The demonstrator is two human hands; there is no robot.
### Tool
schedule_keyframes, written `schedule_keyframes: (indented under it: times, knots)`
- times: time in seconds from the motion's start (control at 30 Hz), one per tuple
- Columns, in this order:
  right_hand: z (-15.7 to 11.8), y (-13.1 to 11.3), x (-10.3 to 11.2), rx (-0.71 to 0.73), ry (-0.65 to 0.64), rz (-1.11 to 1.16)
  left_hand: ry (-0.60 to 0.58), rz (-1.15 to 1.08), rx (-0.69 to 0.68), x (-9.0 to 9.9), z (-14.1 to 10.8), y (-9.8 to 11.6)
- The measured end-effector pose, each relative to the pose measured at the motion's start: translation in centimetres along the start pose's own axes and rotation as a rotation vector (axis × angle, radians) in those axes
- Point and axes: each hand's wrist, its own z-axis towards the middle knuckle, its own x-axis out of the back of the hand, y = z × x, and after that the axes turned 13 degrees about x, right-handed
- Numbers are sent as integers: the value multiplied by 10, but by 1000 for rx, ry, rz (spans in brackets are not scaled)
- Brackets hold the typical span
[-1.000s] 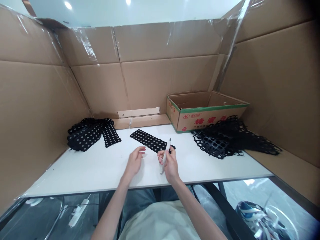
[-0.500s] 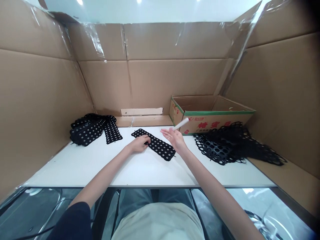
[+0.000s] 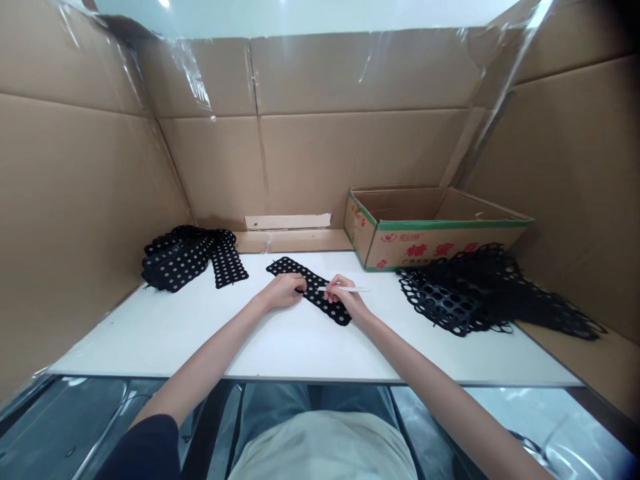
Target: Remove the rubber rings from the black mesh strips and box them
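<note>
A black strip with pale dots [image 3: 320,300] lies slantwise on the white table, between my hands. My left hand [image 3: 284,291] rests on its upper left part, fingers curled and closed at the strip's edge; what they pinch, if anything, is too small to make out. My right hand [image 3: 345,295] is over the lower right part, its fingers closed around a thin white stick-like tool [image 3: 357,289]. The tool lies nearly level, its left end over the dotted strip.
A pile of black dotted strips [image 3: 183,260] lies at the left of the white table [image 3: 190,340]. On the right, black netting [image 3: 455,300] is heaped before an open cardboard box [image 3: 445,233]. Cardboard walls [image 3: 350,153] enclose the back and sides.
My right hand has come down onto the strip, and its fingers have closed around the white tool, which has swung from slanting upward to nearly level. My left hand stays on the strip.
</note>
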Motion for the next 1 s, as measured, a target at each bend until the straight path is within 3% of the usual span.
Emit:
schedule_keyframes:
  times: [0.3,0.57,0.87,1.0]
  knots:
    - [6,-1,1,-45,-80,-51,15,4,49,0,2,-6]
    - [9,2,3,-54,-21,-6,-49,-83,45,2,4,-19]
    - [11,8,10,-51,32,70,-3,81,12,-6,7,-13]
    - [12,8,12,-68,66,106,35,14,66,-12,9,-16]
